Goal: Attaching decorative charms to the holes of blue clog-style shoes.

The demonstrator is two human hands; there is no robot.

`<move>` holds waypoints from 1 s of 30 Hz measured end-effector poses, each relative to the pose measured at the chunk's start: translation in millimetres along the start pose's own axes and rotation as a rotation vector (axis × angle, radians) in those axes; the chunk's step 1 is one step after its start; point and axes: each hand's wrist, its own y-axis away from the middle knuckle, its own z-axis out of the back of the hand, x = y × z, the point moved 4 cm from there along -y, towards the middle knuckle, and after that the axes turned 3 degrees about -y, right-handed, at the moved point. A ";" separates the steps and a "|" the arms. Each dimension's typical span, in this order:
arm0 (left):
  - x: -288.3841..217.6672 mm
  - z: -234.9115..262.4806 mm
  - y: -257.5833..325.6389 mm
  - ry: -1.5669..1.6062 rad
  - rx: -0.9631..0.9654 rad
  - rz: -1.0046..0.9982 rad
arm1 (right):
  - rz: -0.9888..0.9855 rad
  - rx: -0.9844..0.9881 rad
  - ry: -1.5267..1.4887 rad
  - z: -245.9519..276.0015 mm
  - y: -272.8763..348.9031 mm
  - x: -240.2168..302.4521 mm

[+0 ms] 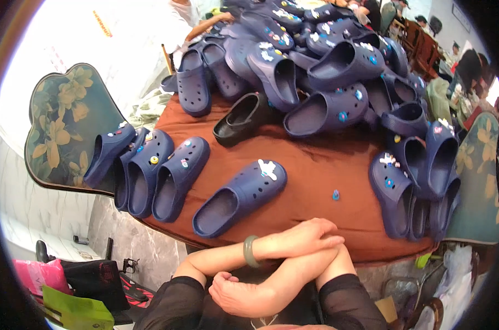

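Note:
My arms are crossed at the near edge of a table covered in brown cloth [310, 165]. My left hand [301, 239], a green bangle [251, 251] on its wrist, lies flat over my right forearm and holds nothing. My right hand [233, 294] is loosely curled under my left forearm, with nothing in it. Nearest to my hands is a single navy clog [241, 195] with a white charm on top. A small blue charm [335, 194] lies loose on the cloth. A row of navy clogs [150, 170] stands to the left, and a black clog [241, 118] sits farther back.
A big heap of navy clogs [321, 60] fills the back of the table, with more clogs [420, 181] on the right. Floral-backed chairs stand at the left [62, 126] and right [480, 181]. Pink [37, 275], black [95, 278] and green [76, 311] bags lie on the floor. A person in white [150, 33] sits opposite.

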 end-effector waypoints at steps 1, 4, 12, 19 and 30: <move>6.6 0.9 -1.7 0.017 0.045 0.067 | 0.008 0.023 0.011 0.6 0.6 -0.2; 5.0 7.0 -3.8 0.125 0.114 0.197 | 0.005 0.063 -0.032 -0.7 0.5 -0.9; 6.4 -1.4 -8.8 0.081 0.117 0.147 | 0.049 0.083 -0.014 -1.8 -0.4 5.6; -9.1 12.5 2.9 0.005 0.082 0.194 | 0.023 0.115 0.017 -9.2 -10.2 14.4; 3.7 3.4 2.4 0.106 0.117 0.254 | 0.046 0.124 -0.013 -8.4 -7.9 15.7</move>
